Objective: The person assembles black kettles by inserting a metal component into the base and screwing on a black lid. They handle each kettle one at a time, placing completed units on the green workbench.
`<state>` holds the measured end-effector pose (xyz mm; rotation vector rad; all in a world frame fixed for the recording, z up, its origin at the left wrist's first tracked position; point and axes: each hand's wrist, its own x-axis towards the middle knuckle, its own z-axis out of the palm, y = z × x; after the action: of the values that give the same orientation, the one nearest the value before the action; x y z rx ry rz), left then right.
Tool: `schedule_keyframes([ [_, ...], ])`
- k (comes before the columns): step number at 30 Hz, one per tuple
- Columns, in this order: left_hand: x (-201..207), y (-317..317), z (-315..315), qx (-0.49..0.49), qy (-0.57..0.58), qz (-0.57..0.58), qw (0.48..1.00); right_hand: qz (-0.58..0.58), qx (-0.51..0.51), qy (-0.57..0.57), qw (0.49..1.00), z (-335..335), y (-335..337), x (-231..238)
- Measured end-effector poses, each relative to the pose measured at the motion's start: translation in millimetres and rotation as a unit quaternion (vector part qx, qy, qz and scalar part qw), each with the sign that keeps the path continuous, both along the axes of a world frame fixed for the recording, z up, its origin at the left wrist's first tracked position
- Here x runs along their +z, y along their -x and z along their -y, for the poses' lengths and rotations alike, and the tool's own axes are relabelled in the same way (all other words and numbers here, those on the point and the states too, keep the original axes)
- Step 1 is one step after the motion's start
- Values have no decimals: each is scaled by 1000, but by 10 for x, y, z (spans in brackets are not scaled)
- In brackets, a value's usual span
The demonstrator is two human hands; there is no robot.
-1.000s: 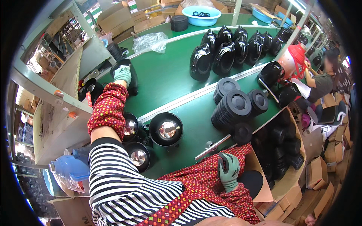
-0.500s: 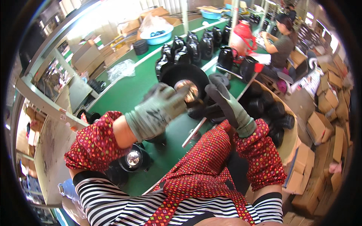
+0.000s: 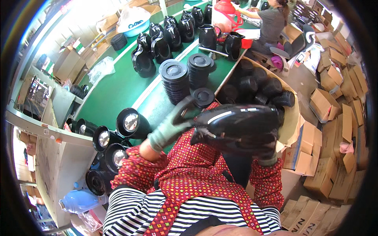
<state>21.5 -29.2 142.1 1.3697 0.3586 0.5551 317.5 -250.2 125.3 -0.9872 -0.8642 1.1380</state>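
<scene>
A glossy black jug [image 3: 238, 125], blurred by motion, lies tipped nearly level in front of my body. My right hand [image 3: 268, 158], in a grey-green glove, grips its right end from below; most of its fingers are hidden behind the jug. At the jug's left end is my left hand [image 3: 176, 122], also gloved and blurred, its dark fingers apart and curved. Whether it touches the jug's rim is unclear. Just beyond it stand a stack of ribbed black lids [image 3: 174, 80], a second lid stack [image 3: 199, 67] and a low black lid [image 3: 203, 96].
Several black jug bodies with shiny insides [image 3: 130, 121] lie at the left. Upright black jugs [image 3: 159, 48] stand farther along the green table [image 3: 103, 94]. On the right, a carton [image 3: 296, 118] holds black cylindrical parts; cardboard boxes [image 3: 325, 104] cover the floor. A co-worker [image 3: 269, 23] sits beyond.
My view has shifted. A wide black vessel with a shiny inside was between my hands; now a jug lies sideways there. My right hand is lower, and the lid stacks are fully visible.
</scene>
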Motion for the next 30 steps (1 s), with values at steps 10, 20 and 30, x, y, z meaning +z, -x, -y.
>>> schedule_keyframes([
  [10,-523,128,261,-18,219,97,971,-143,179,159,960,-472,224,250],
  [20,-1249,242,45,61,273,102,955,301,157,0,941,-2161,576,389],
  [30,-1300,332,58,53,314,102,943,745,40,64,663,-3896,953,-46],
])
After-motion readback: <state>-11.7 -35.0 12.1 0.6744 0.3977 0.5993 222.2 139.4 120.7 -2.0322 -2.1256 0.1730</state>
